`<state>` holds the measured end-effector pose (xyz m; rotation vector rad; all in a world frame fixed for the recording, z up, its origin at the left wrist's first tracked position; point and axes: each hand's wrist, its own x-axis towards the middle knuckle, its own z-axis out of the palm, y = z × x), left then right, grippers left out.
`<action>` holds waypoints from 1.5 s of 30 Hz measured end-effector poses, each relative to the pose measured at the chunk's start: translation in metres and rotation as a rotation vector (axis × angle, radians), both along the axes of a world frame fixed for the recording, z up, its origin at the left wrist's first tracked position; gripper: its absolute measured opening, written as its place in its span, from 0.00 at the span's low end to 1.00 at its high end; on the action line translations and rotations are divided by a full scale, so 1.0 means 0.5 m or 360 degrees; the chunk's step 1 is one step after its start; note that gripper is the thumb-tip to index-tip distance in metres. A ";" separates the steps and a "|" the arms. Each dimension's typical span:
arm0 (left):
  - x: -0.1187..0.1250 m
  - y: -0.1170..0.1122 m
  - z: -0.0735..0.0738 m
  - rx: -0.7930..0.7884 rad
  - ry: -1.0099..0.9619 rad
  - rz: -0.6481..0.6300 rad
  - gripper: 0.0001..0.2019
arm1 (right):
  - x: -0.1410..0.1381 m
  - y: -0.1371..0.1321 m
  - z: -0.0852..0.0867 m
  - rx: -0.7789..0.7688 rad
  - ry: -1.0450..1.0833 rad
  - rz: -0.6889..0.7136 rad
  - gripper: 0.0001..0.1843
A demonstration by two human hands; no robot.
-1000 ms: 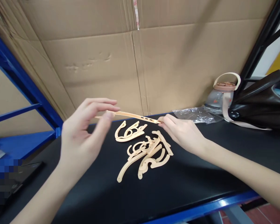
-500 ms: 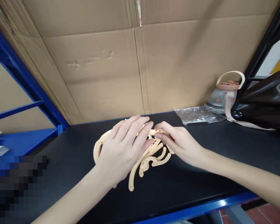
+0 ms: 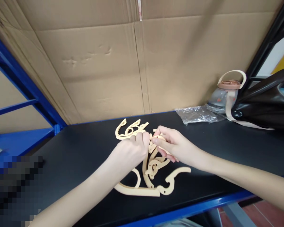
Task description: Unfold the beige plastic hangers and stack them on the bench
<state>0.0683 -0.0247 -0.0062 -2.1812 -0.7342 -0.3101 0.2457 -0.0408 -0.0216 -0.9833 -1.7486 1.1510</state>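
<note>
Beige folding clothes hangers with curved arms and small round holes lie in a loose cluster on the black tabletop. My left hand (image 3: pixel 135 147) is closed in a fist over the middle of the cluster, its fingers curled round a hanger part that they mostly hide. Close beside it, my right hand (image 3: pixel 171 143) pinches a folding hanger (image 3: pixel 159 137) between thumb and fingers. Behind the left fist is a hanger with curved arms (image 3: pixel 122 136). Nearer the front edge lies an opened-out hanger (image 3: pixel 144 191) with its hook (image 3: pixel 169 186) turned right. Several folded pieces (image 3: pixel 153 167) overlap below my hands.
A cardboard wall (image 3: pixel 104 69) closes off the back of the black tabletop (image 3: pixel 217 151). At the back right are a clear plastic bag (image 3: pixel 195 115), a strapped water bottle (image 3: pixel 221 99) and a black bag (image 3: pixel 267 104). Blue metal frame posts (image 3: pixel 28 82) stand at left.
My left hand has gone from flat and spread over the hangers to a closed fist. The hangers now lie more spread out, one near the front. My right hand still pinches a hanger.
</note>
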 end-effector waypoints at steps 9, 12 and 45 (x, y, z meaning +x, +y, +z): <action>0.022 -0.006 -0.007 -0.0211 -0.0087 0.0431 0.16 | -0.006 0.002 -0.003 0.0641 -0.0737 -0.0374 0.06; 0.002 0.001 0.018 -0.0484 -0.0306 0.0562 0.10 | 0.004 0.029 -0.023 0.0877 -0.1081 -0.0482 0.05; 0.053 0.064 0.158 -0.2388 -0.3418 -0.1034 0.12 | -0.030 -0.023 0.104 0.0080 0.0088 0.0124 0.19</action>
